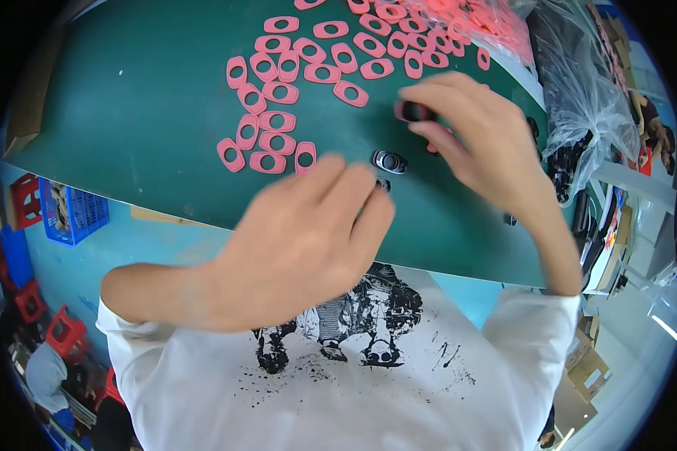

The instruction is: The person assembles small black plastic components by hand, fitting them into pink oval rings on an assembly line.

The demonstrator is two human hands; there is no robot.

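My white shirt (399,406) is nearest, and just beyond it my left hand (297,233) reaches over the rim of the green table (165,113). Its fingers are curled, tips together or nearly so, and blurred. A small dark part (384,184) peeks out beside the tips; I cannot tell whether they hold it or only hover over it.

Just past them a dark oval fitting (390,163) with a shiny edge lies alone on the green surface. Up and to the right of that, my right hand (489,135) is raised, thumb and forefinger nipped together on a dark piece (414,111) with a pinkish edge. Blur hides which way it faces.

As I judge it, a part this small wants a light pinch by its rim, leaving the face and the opening clear. I would steady the wrist before letting the fingertips meet, and check which way up the part is before pressing on it. Keeping my left palm low and to the side leaves the oval fitting in sight.

Farther out, pink plates (292,94), each with a round hole, lie mostly flat, some touching; lifting one by its edge should spare its neighbours. Beyond, more pink pieces fill a clear bag (496,26), and another clear plastic bag (590,113) slumps at the right.
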